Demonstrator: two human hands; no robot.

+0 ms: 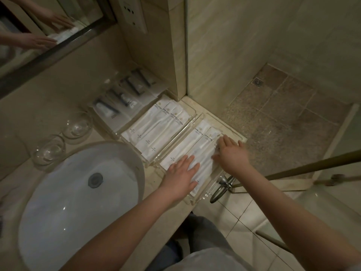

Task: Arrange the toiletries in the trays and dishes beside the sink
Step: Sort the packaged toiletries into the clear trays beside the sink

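Note:
Three clear trays stand in a row on the counter right of the sink. The nearest tray point(207, 192) holds white paper toiletry packets point(203, 141). My left hand point(181, 173) lies flat on those packets, fingers apart. My right hand point(231, 151) presses fingertips on the rightmost packet at the tray's right side. The middle tray point(187, 125) is filled with several white packets point(156, 128). The far tray point(91, 106) holds packets with dark combs and small tubes point(125, 98).
Two empty glass dishes point(78, 125) point(48, 149) sit behind the white sink point(78, 192). A mirror point(39, 36) and wall socket point(132, 12) are above. A towel ring point(220, 190) hangs below the counter's right edge; shower floor point(283, 118) lies beyond.

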